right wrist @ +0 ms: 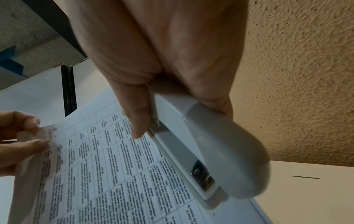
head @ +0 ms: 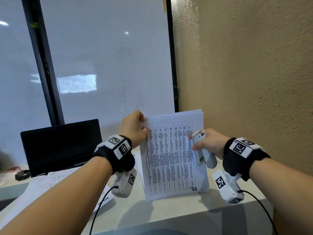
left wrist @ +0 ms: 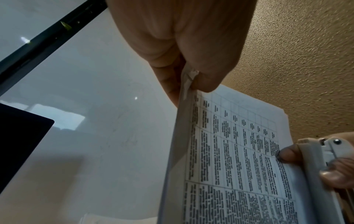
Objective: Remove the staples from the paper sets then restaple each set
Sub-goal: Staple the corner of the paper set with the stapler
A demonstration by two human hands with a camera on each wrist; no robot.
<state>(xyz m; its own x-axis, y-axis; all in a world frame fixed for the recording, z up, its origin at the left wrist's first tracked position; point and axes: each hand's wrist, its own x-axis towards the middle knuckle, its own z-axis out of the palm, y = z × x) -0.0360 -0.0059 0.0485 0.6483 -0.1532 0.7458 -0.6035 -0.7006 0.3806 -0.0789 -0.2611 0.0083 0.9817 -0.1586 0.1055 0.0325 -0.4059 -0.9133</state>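
A set of printed paper sheets [head: 171, 160] with a table of text stands upright, its bottom edge on the desk [head: 169, 212]. My left hand [head: 135, 128] pinches the worn top-left corner [left wrist: 188, 78] between thumb and fingers. My right hand [head: 206, 143] grips a grey stapler [head: 202, 153] against the set's right edge, thumb resting on the page [left wrist: 287, 153]. In the right wrist view the stapler [right wrist: 220, 159] lies along the paper [right wrist: 114, 174], its rounded rear end nearest the camera. No staple is visible.
A dark laptop [head: 61, 146] stands open at the left back. More loose sheets [head: 55, 184] lie under my left forearm. A textured beige wall [head: 254, 82] rises on the right, a glass pane [head: 101, 65] ahead. A small dark object [head: 22, 174] sits far left.
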